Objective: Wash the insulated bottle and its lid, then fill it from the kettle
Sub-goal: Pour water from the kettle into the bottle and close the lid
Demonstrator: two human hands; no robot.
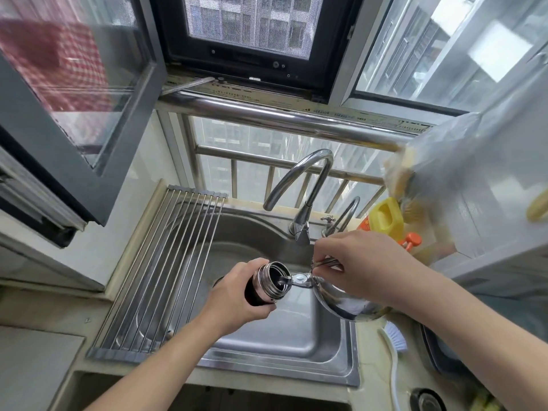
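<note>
The left hand [237, 295] is wrapped round the dark body of the bottle [265, 284], holding it tilted above the sink [296, 336], its open mouth turned toward the kettle [347, 305]; the right hand [361, 262] grips the kettle's wire handle from above and tips it so the spout [292, 280] reaches just into the bottle's mouth; whether water is running I cannot tell, and the lid I cannot find anywhere.

From where I stand the worry is the narrow mouth; if either wrist drifts, the spout could slide off the rim and the water would run down the outside of the bottle onto the fingers clasped just below the neck; if the kettle is hot, that means a scald, and a flinch could drop the bottle into the sink. Tipping the kettle too steeply could send out a gush that the mouth cannot take; and the dark inside hides the level, so overfilling is likely too. At least the sink lies beneath to catch any spill.
</note>
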